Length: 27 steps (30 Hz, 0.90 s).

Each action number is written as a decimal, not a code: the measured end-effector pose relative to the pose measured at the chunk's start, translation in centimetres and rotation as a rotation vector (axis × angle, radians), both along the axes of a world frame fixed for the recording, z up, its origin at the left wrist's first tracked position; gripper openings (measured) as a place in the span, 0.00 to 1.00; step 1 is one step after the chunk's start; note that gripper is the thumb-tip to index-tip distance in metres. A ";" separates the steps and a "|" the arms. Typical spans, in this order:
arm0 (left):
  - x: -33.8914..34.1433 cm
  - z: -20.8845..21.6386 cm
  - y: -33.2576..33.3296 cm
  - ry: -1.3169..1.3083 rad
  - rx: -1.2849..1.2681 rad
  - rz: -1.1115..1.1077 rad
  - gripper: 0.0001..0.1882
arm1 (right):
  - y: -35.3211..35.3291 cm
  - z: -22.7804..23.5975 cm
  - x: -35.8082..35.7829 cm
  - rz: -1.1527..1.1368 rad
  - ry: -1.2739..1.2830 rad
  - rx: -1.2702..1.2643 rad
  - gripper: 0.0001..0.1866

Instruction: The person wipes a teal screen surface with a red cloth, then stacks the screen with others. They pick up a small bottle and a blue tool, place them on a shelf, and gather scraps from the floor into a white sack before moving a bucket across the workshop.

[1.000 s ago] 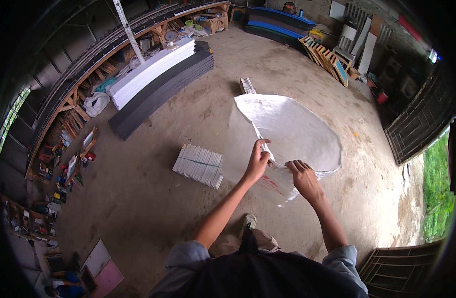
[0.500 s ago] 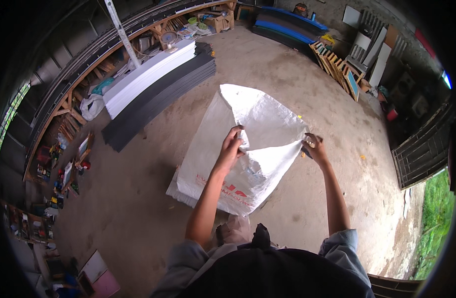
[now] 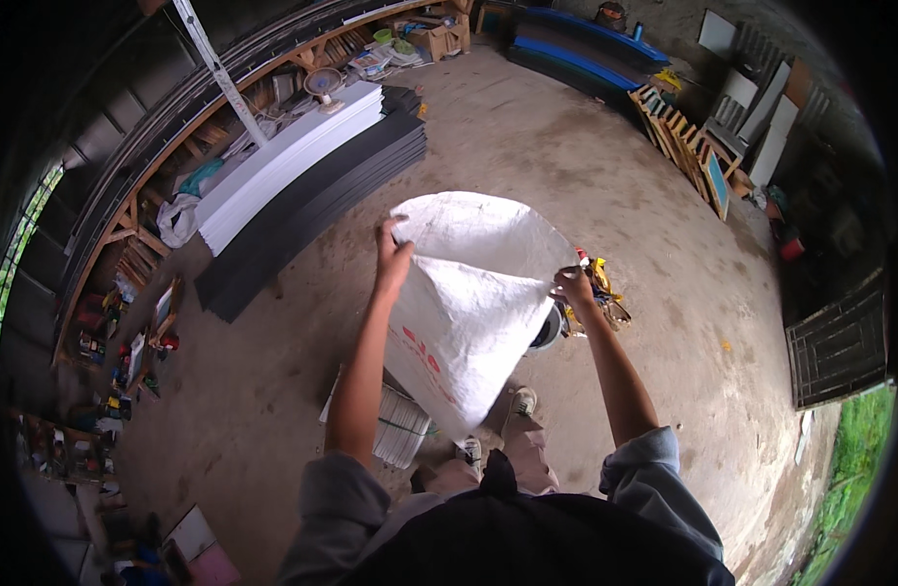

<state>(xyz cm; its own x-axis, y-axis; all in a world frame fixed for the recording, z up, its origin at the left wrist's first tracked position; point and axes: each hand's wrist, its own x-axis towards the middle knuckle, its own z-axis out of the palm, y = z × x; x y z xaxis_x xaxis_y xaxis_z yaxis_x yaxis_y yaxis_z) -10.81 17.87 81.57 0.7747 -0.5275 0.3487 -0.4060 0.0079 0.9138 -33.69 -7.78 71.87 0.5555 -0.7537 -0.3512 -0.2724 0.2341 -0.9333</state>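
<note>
In the head view, a large white woven sack (image 3: 473,303) hangs at the centre of the frame, held up in front of the person by both arms, which rise from the lower edge. The left hand (image 3: 392,256) is closed on the sack's upper left edge, fingers curled over the fabric. The right hand (image 3: 572,285), a little right of centre, pinches the upper right edge between thumb and fingers. The sack spreads wide between the two hands and narrows toward its lower tip, which hangs just above the person's shoes (image 3: 517,402); red print shows on its lower left face. Below and left of the sack, a flat stack of pale ribbed sheets (image 3: 402,430) lies on the concrete floor (image 3: 586,156), partly covered by the sack. Behind the right hand, a dark round bucket (image 3: 549,330) and a small heap of yellow and red tools (image 3: 603,288) sit on the floor, mostly hidden. In the upper left of the frame, long white panels (image 3: 283,161) lie stacked beside long black panels (image 3: 322,210). Wooden frames (image 3: 688,146) lean in the upper right, and cluttered shelves (image 3: 107,322) line the left edge.
</note>
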 end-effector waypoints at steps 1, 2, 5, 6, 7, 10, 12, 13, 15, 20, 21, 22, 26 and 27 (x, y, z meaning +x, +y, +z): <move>1.8 0.4 -1.5 -0.034 0.028 0.032 0.27 | -1.1 0.1 1.6 -0.011 -0.031 -0.026 0.18; 4.5 0.4 -1.9 -0.071 0.013 0.033 0.27 | -0.6 0.5 4.0 -0.023 -0.062 0.010 0.19; 8.6 3.5 -6.9 -0.311 0.038 0.107 0.28 | -4.5 0.6 8.1 -0.018 -0.168 0.011 0.24; 8.7 4.7 -7.2 -0.348 0.049 0.109 0.27 | -4.9 0.1 8.8 -0.016 -0.180 -0.025 0.28; 8.7 5.9 -7.5 -0.386 0.060 0.112 0.27 | -5.4 -0.4 9.6 -0.007 -0.203 0.009 0.29; 9.2 7.4 -9.2 -0.385 0.141 0.158 0.27 | -6.8 -1.4 12.7 0.086 -0.207 0.161 0.33; 10.4 7.1 -11.2 -0.473 0.160 0.189 0.27 | -8.2 -2.3 15.2 0.101 -0.244 0.232 0.35; 11.0 6.9 -12.0 -0.457 0.161 0.186 0.27 | -8.6 -2.9 16.5 0.084 -0.279 0.256 0.37; 12.3 5.7 -14.2 -0.489 0.150 0.179 0.27 | -9.9 -4.3 18.8 0.079 -0.274 0.268 0.41; 18.3 -0.7 -20.0 -0.407 0.144 0.061 0.25 | -13.1 -11.8 25.2 0.091 0.027 -0.159 0.43; 19.7 -2.7 -21.2 -0.377 0.153 0.042 0.25 | -13.5 -14.0 26.2 0.075 0.032 -0.168 0.43; 21.2 -4.5 -22.6 -0.348 0.162 0.022 0.25 | -14.1 -16.0 27.5 0.058 0.038 -0.178 0.43; 26.7 -14.0 -28.7 -0.281 0.120 -0.077 0.25 | -17.4 -24.7 31.1 -0.174 0.115 0.174 0.44; 27.1 -15.9 -28.1 -0.233 0.176 -0.094 0.25 | -16.0 -25.5 31.3 -0.200 0.095 0.268 0.45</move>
<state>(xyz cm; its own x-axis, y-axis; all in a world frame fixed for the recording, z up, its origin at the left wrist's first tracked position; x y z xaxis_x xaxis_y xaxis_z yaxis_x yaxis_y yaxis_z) 16.24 -10.25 65.68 0.6291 -0.6615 0.4083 -0.6099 -0.0944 0.7868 -2.34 -23.81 46.37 0.3616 -0.7186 -0.5941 -0.2790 0.5246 -0.8043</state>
